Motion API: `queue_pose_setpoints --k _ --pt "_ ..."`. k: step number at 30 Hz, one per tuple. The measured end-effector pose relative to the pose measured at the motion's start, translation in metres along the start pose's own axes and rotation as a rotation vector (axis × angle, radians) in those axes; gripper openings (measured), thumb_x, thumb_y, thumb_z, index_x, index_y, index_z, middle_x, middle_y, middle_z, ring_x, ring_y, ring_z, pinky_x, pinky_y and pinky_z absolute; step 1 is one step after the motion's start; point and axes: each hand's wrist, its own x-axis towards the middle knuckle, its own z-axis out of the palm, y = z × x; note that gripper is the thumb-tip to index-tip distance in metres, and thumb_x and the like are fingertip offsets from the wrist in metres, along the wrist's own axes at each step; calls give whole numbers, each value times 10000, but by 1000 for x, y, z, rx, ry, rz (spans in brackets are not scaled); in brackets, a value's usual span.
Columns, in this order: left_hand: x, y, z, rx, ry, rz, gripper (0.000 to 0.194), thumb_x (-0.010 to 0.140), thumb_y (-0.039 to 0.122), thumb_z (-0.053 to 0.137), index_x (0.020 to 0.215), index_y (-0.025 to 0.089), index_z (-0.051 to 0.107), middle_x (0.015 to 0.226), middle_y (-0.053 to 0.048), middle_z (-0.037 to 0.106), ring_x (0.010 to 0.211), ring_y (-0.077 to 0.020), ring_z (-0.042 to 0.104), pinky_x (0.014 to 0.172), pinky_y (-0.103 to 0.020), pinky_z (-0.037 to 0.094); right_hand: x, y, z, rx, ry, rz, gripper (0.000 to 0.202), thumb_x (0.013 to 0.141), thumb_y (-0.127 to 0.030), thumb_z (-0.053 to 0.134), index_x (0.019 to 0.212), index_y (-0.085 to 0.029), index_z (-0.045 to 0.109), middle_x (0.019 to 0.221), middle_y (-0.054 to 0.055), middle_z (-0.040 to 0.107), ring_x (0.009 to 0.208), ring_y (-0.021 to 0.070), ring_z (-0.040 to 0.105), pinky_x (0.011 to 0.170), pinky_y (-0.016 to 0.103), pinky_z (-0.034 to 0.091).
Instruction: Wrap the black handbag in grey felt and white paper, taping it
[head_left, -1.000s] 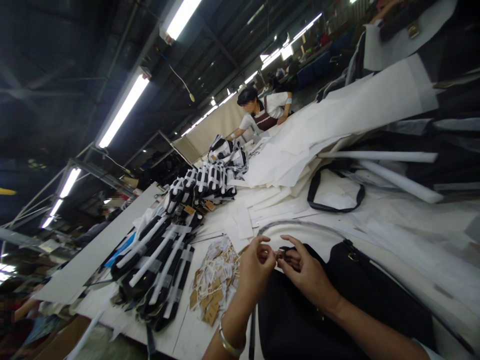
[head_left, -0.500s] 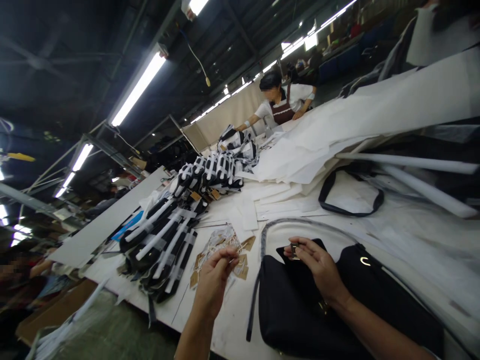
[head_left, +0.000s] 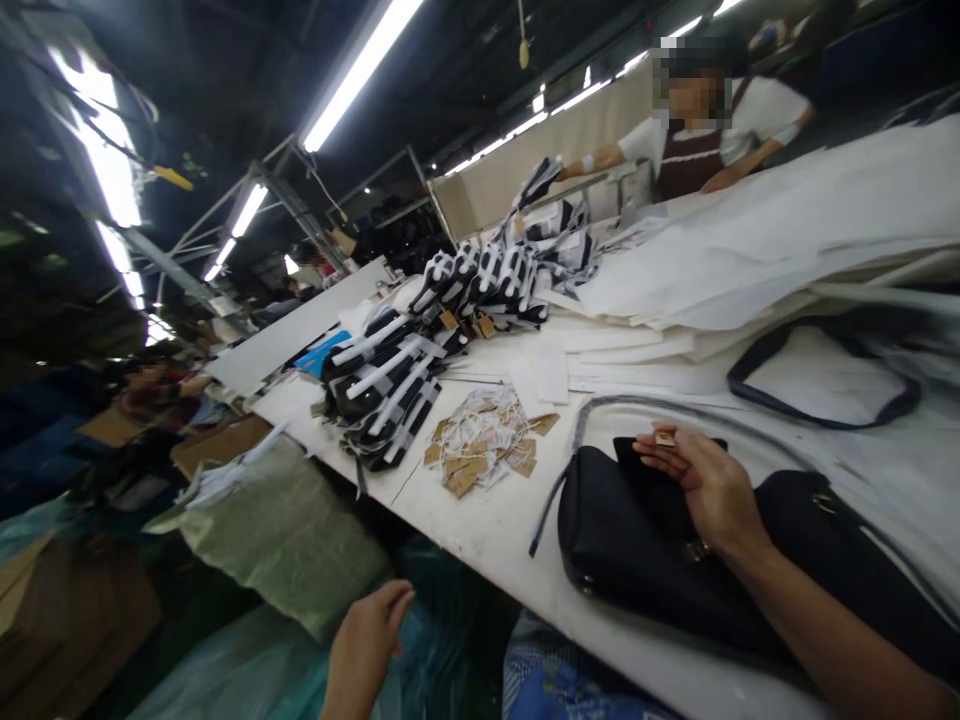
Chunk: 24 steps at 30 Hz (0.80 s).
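Note:
A black bag (head_left: 645,555) lies on the white table (head_left: 465,535) at the right, its long strap curving behind it. My right hand (head_left: 712,485) is over the bag, thumb and fingers closed on the small metal clasp (head_left: 664,439) at the bag's flap. Off the table's front edge, my left hand (head_left: 371,630) hangs low with its fingers pinched together; whatever it may hold is too small to make out. A pile of brown tags with white strings (head_left: 487,440) lies on the table left of the bag.
Stacked black pieces with white wrapping (head_left: 394,385) fill the table's left side. White sheets (head_left: 750,260) and a black strap loop (head_left: 825,415) lie behind the bag. A person in an apron (head_left: 694,150) reaches over the far pile. A greenish sack (head_left: 277,530) stands below the table edge.
My left hand has moved from beside the tags down and toward me, past the table edge. My right hand stays at the clasp. The view has turned left, and the co-worker has lifted a black piece.

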Motion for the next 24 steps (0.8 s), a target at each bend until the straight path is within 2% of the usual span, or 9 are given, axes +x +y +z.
queue_pose_setpoints --k 3,5,7,11,13,15,18,21,24 --pt "-7 11 -5 -113 159 41 332 909 444 494 956 230 743 775 -32 749 492 -188 634 699 -360 548 5 4 -1 -6 -3 -31 274 830 -459 711 982 -231 718 875 56 769 834 211 745 724 291 628" --pt "-5 25 -5 -217 204 117 345 866 365 542 1140 238 709 1147 -72 737 853 -219 732 833 -342 557 8 7 -3 -9 -3 -46 286 820 -476 715 974 -236 723 877 64 767 835 217 742 724 295 624" --pt "-2 39 -2 -375 159 194 375 846 340 564 1173 216 698 1284 -97 683 1059 -240 705 876 -338 568 11 8 -5 -14 -8 -36 297 817 -489 717 968 -234 725 891 87 766 846 224 740 737 299 614" --pt "0 64 4 -544 44 253 372 913 436 545 1080 150 715 874 -91 776 632 -202 732 595 -312 604 15 11 -7 -36 2 -22 297 815 -499 716 941 -230 715 898 107 761 852 226 740 739 300 602" --pt "-2 81 9 -576 23 304 369 927 456 561 1082 158 714 864 -81 777 624 -188 726 628 -310 608 15 12 -5 -60 17 -24 346 794 -540 720 946 -231 694 896 99 761 856 230 742 734 303 612" --pt "-5 108 16 -576 8 454 312 933 442 596 1071 194 725 961 -80 781 806 -201 749 781 -323 606 16 13 -2 -100 28 -19 398 792 -573 706 987 -229 667 899 88 763 870 238 747 744 323 626" --pt "-6 161 35 -461 -94 897 309 922 427 656 1174 251 696 1197 -71 737 1118 -211 687 1003 -350 531 18 7 5 -182 34 -2 445 831 -550 673 1142 -239 606 902 65 771 894 244 753 781 364 636" --pt "-2 211 57 -197 -233 1286 661 826 491 747 1406 265 523 1452 -83 576 1360 -243 519 1172 -440 378 16 -15 5 -283 17 16 543 864 -517 655 1324 -256 531 939 66 779 926 255 753 832 407 631" --pt "9 237 77 73 -284 1400 971 701 529 839 1509 258 375 1565 -140 426 1449 -332 389 1166 -548 357 -1 -52 -11 -572 -128 -49 509 850 -508 690 1297 -271 631 1143 89 750 1088 294 701 1025 495 534"
